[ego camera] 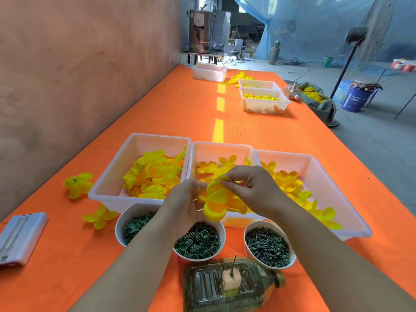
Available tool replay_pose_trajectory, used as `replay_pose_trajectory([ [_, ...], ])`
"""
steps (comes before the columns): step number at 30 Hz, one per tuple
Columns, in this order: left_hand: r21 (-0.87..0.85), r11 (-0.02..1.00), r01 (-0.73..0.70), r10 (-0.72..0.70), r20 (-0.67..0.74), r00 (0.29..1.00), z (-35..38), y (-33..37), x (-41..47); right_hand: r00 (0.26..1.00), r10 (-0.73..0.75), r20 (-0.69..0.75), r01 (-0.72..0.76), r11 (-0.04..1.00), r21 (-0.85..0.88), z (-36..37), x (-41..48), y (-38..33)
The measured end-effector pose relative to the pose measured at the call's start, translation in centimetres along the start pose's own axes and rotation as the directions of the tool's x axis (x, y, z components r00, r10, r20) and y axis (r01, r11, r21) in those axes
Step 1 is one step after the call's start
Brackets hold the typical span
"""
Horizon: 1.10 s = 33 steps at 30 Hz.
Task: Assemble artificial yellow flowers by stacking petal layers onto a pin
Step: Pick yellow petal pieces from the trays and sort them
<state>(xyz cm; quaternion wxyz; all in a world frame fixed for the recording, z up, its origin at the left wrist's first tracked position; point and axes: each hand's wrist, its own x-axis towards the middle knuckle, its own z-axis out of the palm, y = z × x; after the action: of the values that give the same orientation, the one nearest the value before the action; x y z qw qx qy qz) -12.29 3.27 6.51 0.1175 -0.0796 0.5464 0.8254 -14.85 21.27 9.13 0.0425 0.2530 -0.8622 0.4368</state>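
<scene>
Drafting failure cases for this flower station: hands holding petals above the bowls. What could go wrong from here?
1. The pin stands bare in a foam block on a bottle lying on its side; pressing layers down might roll it.
2. Its tip points up between the forearms, so a prick seems possible.
3. The left hand and right hand hold the petal layers above the bowl of green rings; a dropped layer would likely land there.

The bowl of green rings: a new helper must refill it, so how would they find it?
On the long orange table, three round white bowls stand in a row in front of the nearest white trays. The bowl of green rings is the middle one. Its left neighbour holds spiky green pieces and its right neighbour dark screw-like pegs; only this one holds small hoops.
</scene>
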Motion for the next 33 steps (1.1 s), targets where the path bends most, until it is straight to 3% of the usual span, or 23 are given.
replay_pose_trajectory([
  [5, 0.047, 0.998, -0.033, 0.033, 0.009, 0.999, 0.1, -0.2, -0.1, 0.991, -0.035, -0.127, 0.034, 0.999, -0.009, 0.5, -0.1, 0.0],
  [7, 0.043, 0.998, -0.053, 0.056, -0.060, 0.997, 0.1, -0.4, -0.1, 0.978, -0.023, -0.208, 0.047, 0.993, 0.108, 0.9, -0.5, -0.1],
  [10, -0.074, 0.996, -0.054, 0.038, -0.207, 0.978, 0.0, 0.0, 0.3, 0.919, -0.026, -0.392, 0.136, 0.957, 0.255, 1.6, -0.9, -0.2],
  [14, -0.213, 0.975, -0.055, -0.004, -0.269, 0.963, 0.2, 0.7, 1.2, 0.823, 0.065, -0.564, 0.188, 0.907, 0.378, 3.7, -0.9, -0.6],
  [18, -0.057, 0.998, -0.031, 0.008, -0.367, 0.930, -1.6, 0.0, 1.7, 0.812, 0.174, -0.558, 0.155, 0.857, 0.492, 2.6, 0.4, -1.1],
  [22, 0.111, 0.989, -0.094, 0.133, -0.422, 0.897, -4.3, -1.1, 1.3, 0.841, 0.056, -0.539, 0.118, 0.952, 0.283, -0.9, 1.8, 0.1],
  [25, 0.137, 0.974, -0.180, 0.219, -0.363, 0.906, -3.7, -0.9, 1.2, 0.896, 0.194, -0.399, -0.176, 0.981, 0.083, -0.9, 3.3, 2.2],
  [30, 0.074, 0.977, -0.199, 0.212, -0.277, 0.937, -1.4, -0.1, 1.0, 0.846, 0.440, -0.301, -0.507, 0.840, -0.194, 0.1, 4.6, 5.7],
  [33, 0.073, 0.981, -0.179, 0.192, -0.254, 0.948, -1.0, 0.1, 0.7, 0.810, 0.549, -0.204, -0.584, 0.730, -0.354, 0.1, 4.2, 5.9],
])
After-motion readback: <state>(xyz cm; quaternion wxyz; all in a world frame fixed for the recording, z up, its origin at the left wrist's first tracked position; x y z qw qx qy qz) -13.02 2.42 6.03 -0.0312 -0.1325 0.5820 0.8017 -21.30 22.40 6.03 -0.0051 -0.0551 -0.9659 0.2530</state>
